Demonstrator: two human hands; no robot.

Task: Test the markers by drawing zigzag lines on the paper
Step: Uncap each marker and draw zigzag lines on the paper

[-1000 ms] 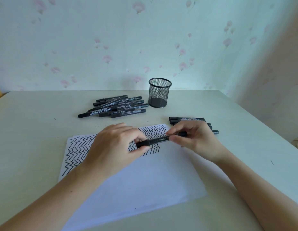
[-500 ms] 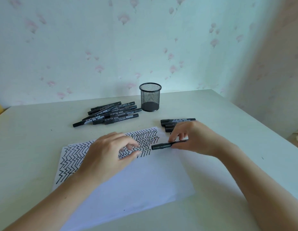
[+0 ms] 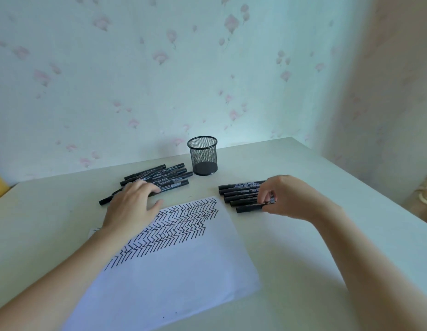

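Fingers (image 3: pixel 263 199) of the right hand (image 3: pixel 291 199): curling downward, tips pinching the nearest marker (image 3: pixel 249 207) of the right-hand row (image 3: pixel 243 192); that marker is lying flat on the surface (image 3: pixel 339 247), just off the sheet's right edge. Fingers of the left hand (image 3: pixel 132 204): lying relaxed and slightly spread, holding nothing, tips resting on the near markers of the left pile (image 3: pixel 159 179); thumb pointing toward the sheet's far edge.

Paper (image 3: pixel 171 278): one white rectangular sheet, matte, lying flat and turned at an angle to the surface's edges. Near half is showing bare; far half is carrying rows of black zigzag lines (image 3: pixel 181 225), crisp and angular. The left forearm is crossing its left corner.

Right-hand row: slim black cylindrical markers, capped, lying parallel and touching, just beside the sheet's far right corner. Left pile: the same black markers with pale printed barrels, lying loosely fanned, some overlapping, beyond the sheet's far left edge.

Surface: pale, smooth, faintly glossy; its right edge is running diagonally away, with open room showing right of the right forearm and between the two marker groups.

Pen cup (image 3: pixel 202 156): black wire mesh, round, standing upright, between and behind the two groups, near the floral wallpaper (image 3: pixel 159 80).
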